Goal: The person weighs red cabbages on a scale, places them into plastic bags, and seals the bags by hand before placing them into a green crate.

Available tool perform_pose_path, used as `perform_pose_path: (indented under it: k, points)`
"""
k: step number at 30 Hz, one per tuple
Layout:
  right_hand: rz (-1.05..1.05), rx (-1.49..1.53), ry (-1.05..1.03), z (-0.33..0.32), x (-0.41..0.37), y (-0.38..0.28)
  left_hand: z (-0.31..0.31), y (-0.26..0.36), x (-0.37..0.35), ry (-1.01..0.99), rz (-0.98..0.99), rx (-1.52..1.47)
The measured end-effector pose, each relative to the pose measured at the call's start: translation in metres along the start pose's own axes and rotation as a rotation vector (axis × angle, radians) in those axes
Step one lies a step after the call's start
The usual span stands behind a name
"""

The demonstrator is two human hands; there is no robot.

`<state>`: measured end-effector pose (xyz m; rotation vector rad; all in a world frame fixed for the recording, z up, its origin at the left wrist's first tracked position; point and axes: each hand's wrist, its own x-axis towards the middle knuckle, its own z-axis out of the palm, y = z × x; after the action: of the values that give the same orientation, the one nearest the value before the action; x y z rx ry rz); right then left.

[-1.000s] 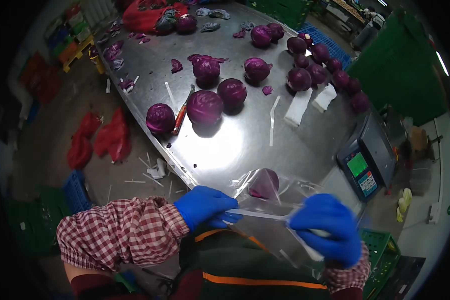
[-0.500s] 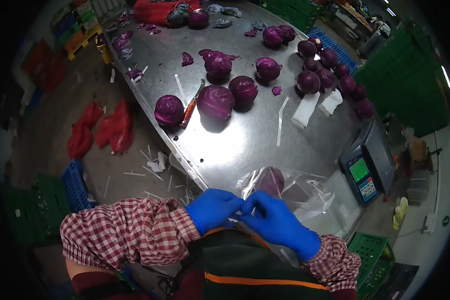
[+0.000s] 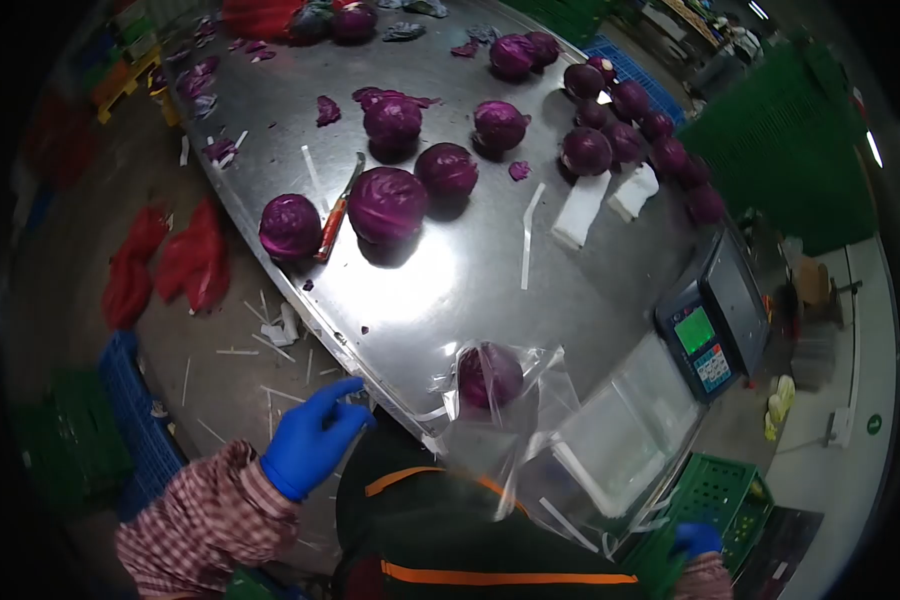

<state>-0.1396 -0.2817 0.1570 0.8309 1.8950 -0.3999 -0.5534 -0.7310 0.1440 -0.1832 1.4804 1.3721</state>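
A red cabbage lies inside a clear plastic bag at the table's near edge; the bag's loose end hangs toward my apron. My left hand, in a blue glove, is held out past the table edge over the floor. Its index finger and thumb are curved with a gap between them, and I see nothing held. Far to the lower right, my right hand is beside a green crate, its fingers blurred and partly hidden. Neither hand touches the bagged cabbage.
A stack of clear bags lies right of the cabbage, near a scale. More cabbages and an orange-handled knife are on the metal table. Red net sacks and white strips litter the floor.
My hands were together at the bag's end; they have parted, left hand outward to the left, right hand down to the right. The bagged cabbage is now released, and the view has shifted.
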Motion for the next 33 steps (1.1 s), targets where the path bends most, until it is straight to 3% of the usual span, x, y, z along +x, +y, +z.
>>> perform_pose_path:
  k: [1, 2, 3, 5, 6, 8, 9, 11, 12, 13, 14, 15, 17, 18, 19, 20, 21, 22, 23, 24, 25, 26, 27, 29, 30, 31, 32, 33]
  points:
    - [-0.011, -0.369, -0.006, 0.047, 0.017, 0.022, 0.0, -0.02, 0.01, 0.187, 0.359, 0.452]
    - [-0.126, 0.107, 0.149, 0.039, 0.03, -0.01, 0.001, -0.033, 0.022, 0.376, 0.733, 0.893]
    - [-0.231, 0.589, 0.302, 0.013, 0.039, -0.075, 0.009, -0.036, 0.034, 0.357, 0.738, 0.911]
    - [-0.686, 0.762, 0.625, -0.044, 0.047, -0.181, 0.042, -0.038, 0.058, 0.309, 0.965, 0.761]
    - [-0.84, 0.772, 0.745, -0.065, 0.046, -0.229, 0.053, -0.041, 0.069, 0.315, 0.983, 0.772]
    - [-1.194, 0.557, 0.805, -0.085, 0.063, -0.284, 0.062, -0.049, 0.087, 0.145, 1.073, 0.584]
    - [-1.217, 0.576, 0.837, -0.082, 0.071, -0.285, 0.062, -0.057, 0.097, 0.092, 1.05, 0.483]
    - [-0.997, 1.075, 0.589, -0.08, 0.09, -0.28, 0.061, -0.054, 0.088, 0.106, 0.835, 0.209]
    - [-1.014, 1.075, 0.608, -0.085, 0.097, -0.277, 0.058, -0.051, 0.085, 0.124, 0.79, -0.017]
    - [-1.021, 1.427, 0.603, -0.08, 0.102, -0.272, 0.055, -0.054, 0.08, 0.139, 0.709, -0.243]
    - [-0.976, 1.79, 0.576, -0.066, 0.1, -0.268, 0.06, -0.04, 0.069, 0.12, 0.719, -0.116]
    - [-0.935, 1.805, 0.566, -0.054, 0.099, -0.269, 0.065, -0.036, 0.069, 0.135, 0.692, -0.064]
    - [-0.597, 1.962, 0.356, -0.056, 0.092, -0.279, 0.063, -0.047, 0.099, 0.127, 0.568, -0.225]
    - [-0.594, 1.86, 0.452, -0.049, 0.104, -0.278, 0.063, -0.043, 0.11, 0.119, 0.568, -0.22]
    - [-0.594, 1.866, 0.46, -0.044, 0.109, -0.276, 0.063, -0.037, 0.12, 0.25, 0.4, -0.06]
    - [-0.443, 1.786, 0.473, -0.04, 0.112, -0.272, 0.062, -0.036, 0.132, 0.379, 0.228, 0.101]
    - [-0.289, 1.701, 0.478, -0.032, 0.118, -0.266, 0.05, -0.05, 0.15, 0.371, 0.224, 0.11]
    - [-0.274, 1.711, 0.479, -0.015, 0.138, -0.255, 0.028, -0.073, 0.171, 0.317, 0.391, 0.46]
    - [-0.345, 1.538, 0.426, 0.009, 0.168, -0.239, 0.013, -0.09, 0.18, 0.246, 0.555, 0.807]
    - [-0.409, 1.366, 0.372, 0.033, 0.187, -0.23, 0.006, -0.096, 0.179, 0.23, 0.546, 0.814]
    - [-0.524, 1.076, 0.38, 0.041, 0.178, -0.24, 0.002, -0.098, 0.179, 0.014, 0.386, 0.876]
    - [-0.304, 1.304, 0.093, 0.048, 0.169, -0.254, 0.0, -0.098, 0.183, -0.201, 0.222, 0.929]
    - [-0.295, 1.093, 0.23, 0.066, 0.173, -0.269, 0.019, -0.08, 0.17, -0.065, -0.008, 0.955]
    - [-0.379, 1.024, 0.217, 0.071, 0.164, -0.288, 0.033, -0.075, 0.159, 0.024, -0.065, 1.114]
    - [-0.429, 0.756, 0.465, 0.065, 0.151, -0.296, 0.038, -0.07, 0.149, 0.024, -0.069, 1.121]
    - [-0.465, 0.477, 0.7, 0.058, 0.14, -0.302, 0.042, -0.065, 0.139, 0.107, 0.454, 1.217]
    - [-0.457, 0.491, 0.69, 0.046, 0.133, -0.303, 0.043, -0.066, 0.133, 0.175, 0.981, 1.26]
    - [-0.594, 0.292, 0.901, 0.03, 0.125, -0.303, 0.038, -0.072, 0.136, 0.15, 0.969, 1.27]
